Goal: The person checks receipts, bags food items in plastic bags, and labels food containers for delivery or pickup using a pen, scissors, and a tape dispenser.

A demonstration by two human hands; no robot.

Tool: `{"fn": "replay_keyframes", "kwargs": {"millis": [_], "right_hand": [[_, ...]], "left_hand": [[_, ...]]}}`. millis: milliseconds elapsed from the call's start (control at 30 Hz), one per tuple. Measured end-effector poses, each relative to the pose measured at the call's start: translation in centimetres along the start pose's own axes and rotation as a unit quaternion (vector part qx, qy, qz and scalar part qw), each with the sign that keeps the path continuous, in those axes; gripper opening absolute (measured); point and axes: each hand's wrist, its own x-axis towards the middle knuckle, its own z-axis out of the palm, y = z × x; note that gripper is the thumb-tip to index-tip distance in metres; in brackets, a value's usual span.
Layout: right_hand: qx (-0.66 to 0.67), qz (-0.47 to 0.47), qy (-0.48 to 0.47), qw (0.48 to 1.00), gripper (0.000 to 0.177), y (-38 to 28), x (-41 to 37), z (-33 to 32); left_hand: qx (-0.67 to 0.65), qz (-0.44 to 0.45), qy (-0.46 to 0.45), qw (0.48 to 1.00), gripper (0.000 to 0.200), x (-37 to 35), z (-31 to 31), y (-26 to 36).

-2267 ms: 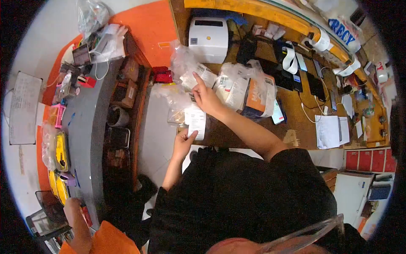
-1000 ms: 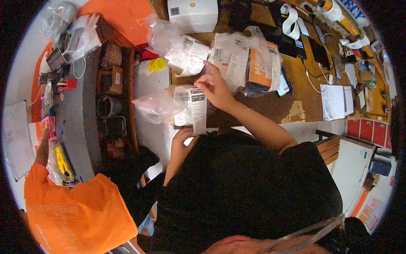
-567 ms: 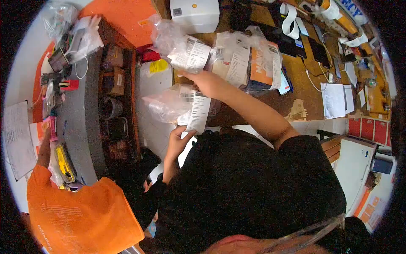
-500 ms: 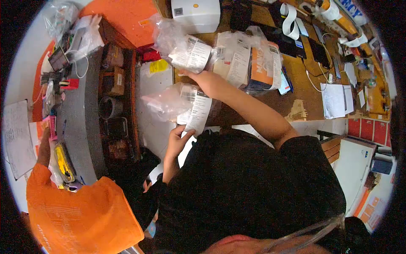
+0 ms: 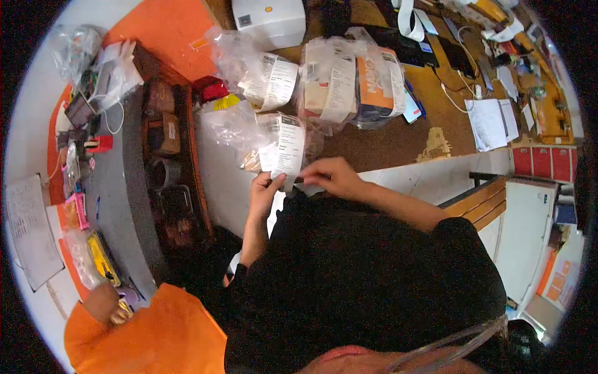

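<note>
My left hand [image 5: 265, 192] is closed on the lower end of a long printed paper slip [image 5: 288, 144], thumb on top. The slip lies along a clear plastic bag [image 5: 233, 128], whose contents are mostly hidden. My right hand [image 5: 339, 177] is at the lower right edge of this slip, its fingers bent and drawn together. Whatever its fingertips pinch is too small to make out. Just beyond, on the table, lies another bag with a printed slip [image 5: 278, 82]. To its right are a wrapped beige package [image 5: 321, 84] and an orange-and-dark package [image 5: 377, 81], both with slips.
A white label printer [image 5: 271, 23] stands at the back of the wooden table [image 5: 398, 146]. Phones, cables and papers [image 5: 492, 124] lie to the right. On the left are a grey counter [image 5: 115, 187] with shelves and a person in an orange shirt [image 5: 149, 336].
My right hand has come back from the farther bag to the slip near my left hand. My left hand keeps its hold. The person in orange has drawn an arm back from the counter.
</note>
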Motion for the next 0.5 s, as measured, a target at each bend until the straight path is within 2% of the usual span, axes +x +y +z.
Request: {"fn": "replay_keyframes", "kwargs": {"millis": [67,133,200,233,300,367,500], "right_hand": [[0.027,0.009,-0.031,0.999,0.047,0.2,-1.1,0.9],[0.063,0.128,-0.078,0.987,0.064,-0.7,-1.3,1.6],[0.078,0.117,-0.052,0.989,0.066,0.7,-1.3,3.0],[-0.031,-0.003,0.038,0.999,0.054,1.9,-0.9,3.8],[-0.143,-0.119,0.132,0.974,0.042,2.6,-0.7,4.7],[-0.007,0.122,0.134,0.984,0.036,2.2,-0.5,5.0],[-0.041,0.191,0.138,0.971,0.036,3.3,-0.6,5.3]], "left_hand": [[-0.055,0.002,0.009,0.998,0.015,-0.1,0.4,0.5],[-0.046,-0.007,0.008,0.999,0.015,-0.2,0.2,0.3],[-0.036,-0.016,0.005,0.999,0.015,-0.3,-0.3,0.0],[-0.041,-0.015,0.0,0.999,0.016,-0.2,-0.5,-0.4],[-0.044,-0.014,-0.012,0.999,0.016,-0.2,-0.5,-0.4],[-0.026,0.006,0.003,1.0,0.018,-0.4,-0.3,0.0],[0.065,0.024,0.036,0.997,0.018,-0.6,-1.0,0.1]]}}
